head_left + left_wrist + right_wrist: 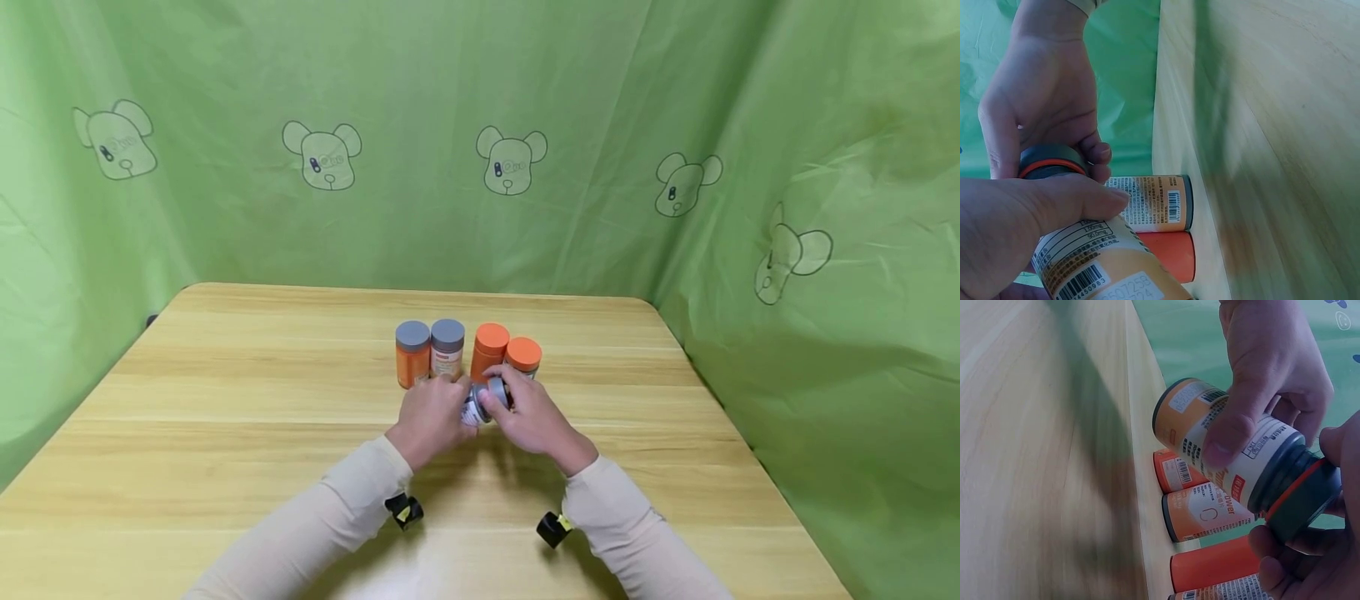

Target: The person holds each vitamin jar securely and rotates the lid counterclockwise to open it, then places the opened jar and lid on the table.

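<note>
My left hand [433, 418] grips the body of a supplement bottle [1179, 415] with a white-and-orange label, tilted over the table. My right hand [534, 418] pinches its dark grey screw cap [1307, 503], which has a red-orange ring at the edge. Threads on the bottle's neck [1279, 475] show between body and cap, the cap sitting askew at the mouth. In the left wrist view, the left thumb [1079, 197] lies across the bottle near the neck, and the right hand [1054, 94] reaches the cap from the far side.
Behind the hands stand two grey-capped bottles, an orange one [412, 365] and a white-labelled one [447, 360]. To their right are a taller orange-capped bottle [490, 354] and a shorter one [523, 354]. Green curtains [420, 233] surround the wooden table [247, 375].
</note>
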Demonstrator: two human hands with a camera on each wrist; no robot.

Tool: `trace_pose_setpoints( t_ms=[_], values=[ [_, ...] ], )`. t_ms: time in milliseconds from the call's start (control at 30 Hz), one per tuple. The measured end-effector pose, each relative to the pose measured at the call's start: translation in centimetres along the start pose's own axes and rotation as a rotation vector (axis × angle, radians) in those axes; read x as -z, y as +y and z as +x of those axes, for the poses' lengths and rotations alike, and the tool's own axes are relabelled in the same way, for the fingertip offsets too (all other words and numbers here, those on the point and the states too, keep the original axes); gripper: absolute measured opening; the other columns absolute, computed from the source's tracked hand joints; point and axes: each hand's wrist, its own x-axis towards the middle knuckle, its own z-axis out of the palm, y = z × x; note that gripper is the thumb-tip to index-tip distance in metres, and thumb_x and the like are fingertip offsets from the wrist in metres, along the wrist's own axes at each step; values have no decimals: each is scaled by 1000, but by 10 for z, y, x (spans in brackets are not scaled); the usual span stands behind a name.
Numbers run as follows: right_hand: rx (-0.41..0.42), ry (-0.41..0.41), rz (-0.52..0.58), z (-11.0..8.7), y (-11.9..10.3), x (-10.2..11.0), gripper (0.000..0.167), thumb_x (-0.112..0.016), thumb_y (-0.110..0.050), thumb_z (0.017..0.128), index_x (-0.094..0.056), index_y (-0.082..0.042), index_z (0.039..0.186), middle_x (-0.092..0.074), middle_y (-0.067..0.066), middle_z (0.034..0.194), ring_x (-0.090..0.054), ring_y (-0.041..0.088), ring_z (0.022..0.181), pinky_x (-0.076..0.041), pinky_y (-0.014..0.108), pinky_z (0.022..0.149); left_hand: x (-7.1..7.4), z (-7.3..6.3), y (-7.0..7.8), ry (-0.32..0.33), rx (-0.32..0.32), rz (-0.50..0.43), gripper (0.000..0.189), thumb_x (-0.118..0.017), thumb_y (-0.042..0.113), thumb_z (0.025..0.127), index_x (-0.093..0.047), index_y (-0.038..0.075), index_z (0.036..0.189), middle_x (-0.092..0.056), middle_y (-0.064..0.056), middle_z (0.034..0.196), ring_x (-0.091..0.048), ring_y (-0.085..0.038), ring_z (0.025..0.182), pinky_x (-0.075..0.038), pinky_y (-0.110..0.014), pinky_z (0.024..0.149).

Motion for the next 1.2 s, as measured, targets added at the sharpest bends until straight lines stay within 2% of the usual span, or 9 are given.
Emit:
trace_pose_setpoints(
  t_ms=[333,433,567,733,933,1200],
  values=[
    [-33,20,33,-6,9,0,37,-60,-27,96,-54,-4,124,-59,12,105,-55,23,88,-47,39,74,-3,-4,-7,-30,46,-29,56,-91,35,63,-66,5,103,-66,-10,80,-62,-21,63,-51,-35,52],
    [-53,20,40,-6,13,1,39,-64,-29,94,-56,-5,123,-58,9,102,-54,20,83,-46,35,69,-4,-5,-11,-19,62,-24,60,-90,34,63,-63,7,109,-67,-10,80,-62,-21,63,-51,-36,53],
    [-86,28,49,-7,17,2,42,-72,-26,89,-56,-5,121,-60,9,107,-55,20,85,-48,37,72,-4,-7,-18,-15,87,-27,55,-87,32,63,-64,6,106,-65,-9,77,-61,-21,61,-50,-38,52],
    [-114,32,60,-9,26,3,45,-78,-22,83,-56,-5,119,-62,13,106,-59,22,88,-50,40,75,-3,-9,-27,-33,138,-72,47,-86,31,65,-63,3,95,-63,-8,75,-60,-22,59,-49,-38,51],
    [-164,32,31,-15,39,5,46,-82,-25,78,-57,-8,112,-63,6,102,-58,21,87,-48,35,73,-2,-13,-40,-40,199,-144,52,-87,32,66,-60,1,98,-63,-9,76,-61,-25,62,-49,-39,52],
    [-217,20,14,-26,59,9,46,-85,-27,75,-56,-7,104,-63,8,95,-56,19,84,-47,35,73,-1,-22,-60,-44,260,-157,56,-86,32,67,-59,0,103,-63,-10,77,-59,-24,61,-49,-38,52]
  ],
)
